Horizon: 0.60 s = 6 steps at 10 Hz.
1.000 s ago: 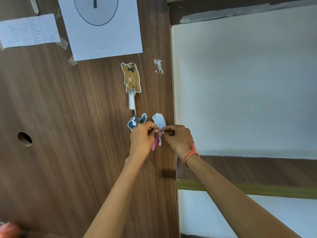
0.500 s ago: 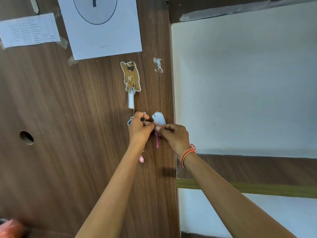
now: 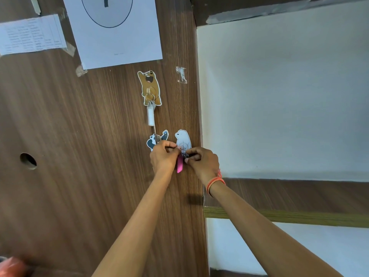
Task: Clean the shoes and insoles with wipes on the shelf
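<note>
No shoes, insoles or wipes are in view. Both hands are raised to a brown wooden panel (image 3: 89,156). My left hand (image 3: 163,156) and my right hand (image 3: 201,160) meet at the hook of a white bear sticker (image 3: 183,137). Their fingertips pinch a small ring there, and a pink key tag (image 3: 179,165) hangs down between them. What the ring carries besides the tag is hidden by the fingers. An orange band (image 3: 215,181) circles my right wrist.
A brown bear hook (image 3: 150,86) above holds a key with a white tag (image 3: 150,116). A panda sticker (image 3: 154,139) sits behind my left hand. Taped papers (image 3: 117,31) hang higher up. A white wall (image 3: 279,96) and a wooden ledge (image 3: 289,216) lie to the right.
The pink tag swung from slanted to nearly edge-on and now hangs broad between the hands. Both hands stayed at the white bear hook, fingers shifting slightly.
</note>
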Available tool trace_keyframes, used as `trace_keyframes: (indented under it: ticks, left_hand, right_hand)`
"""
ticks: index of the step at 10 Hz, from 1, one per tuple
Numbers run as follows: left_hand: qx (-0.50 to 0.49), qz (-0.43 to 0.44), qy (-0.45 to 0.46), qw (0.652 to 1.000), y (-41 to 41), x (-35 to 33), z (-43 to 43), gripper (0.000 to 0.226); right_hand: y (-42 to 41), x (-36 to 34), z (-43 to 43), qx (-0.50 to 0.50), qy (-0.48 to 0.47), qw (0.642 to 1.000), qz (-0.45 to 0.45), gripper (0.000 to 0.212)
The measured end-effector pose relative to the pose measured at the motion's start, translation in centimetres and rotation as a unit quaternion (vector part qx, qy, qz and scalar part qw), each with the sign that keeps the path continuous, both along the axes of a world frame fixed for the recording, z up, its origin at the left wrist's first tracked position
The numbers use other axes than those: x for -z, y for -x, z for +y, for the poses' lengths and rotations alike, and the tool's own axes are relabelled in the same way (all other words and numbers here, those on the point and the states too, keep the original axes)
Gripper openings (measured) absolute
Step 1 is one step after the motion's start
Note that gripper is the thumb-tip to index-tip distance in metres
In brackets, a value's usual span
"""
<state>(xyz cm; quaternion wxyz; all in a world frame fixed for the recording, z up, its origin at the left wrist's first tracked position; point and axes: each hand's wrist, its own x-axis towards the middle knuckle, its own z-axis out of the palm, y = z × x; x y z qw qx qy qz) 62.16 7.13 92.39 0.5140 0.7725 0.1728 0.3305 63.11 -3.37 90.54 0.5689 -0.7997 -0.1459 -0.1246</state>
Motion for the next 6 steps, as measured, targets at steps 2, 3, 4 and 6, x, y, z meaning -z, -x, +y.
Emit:
trace_keyframes:
  ticks: [2, 3, 4, 6]
  left_hand:
    - [0.008, -0.049, -0.051, 0.997, 1.2, 1.9, -1.1, 0.012]
    - [0.009, -0.058, -0.068, 0.996, 1.5, 2.8, -1.4, 0.015]
    - [0.011, -0.044, -0.087, 0.995, 1.8, 3.3, -1.7, 0.018]
    - [0.003, -0.079, -0.132, 0.988, 2.4, 5.5, -3.1, 0.028]
  right_hand:
    - [0.3, 0.6, 0.2, 0.012, 0.051, 0.998, -0.032, 0.021]
    - [0.8, 0.9, -0.1, 0.014, 0.076, 0.996, -0.041, 0.022]
    - [1.1, 1.1, -0.2, 0.013, 0.081, 0.995, -0.054, 0.027]
    - [2.1, 1.7, -1.1, 0.021, 0.078, 0.994, -0.072, 0.027]
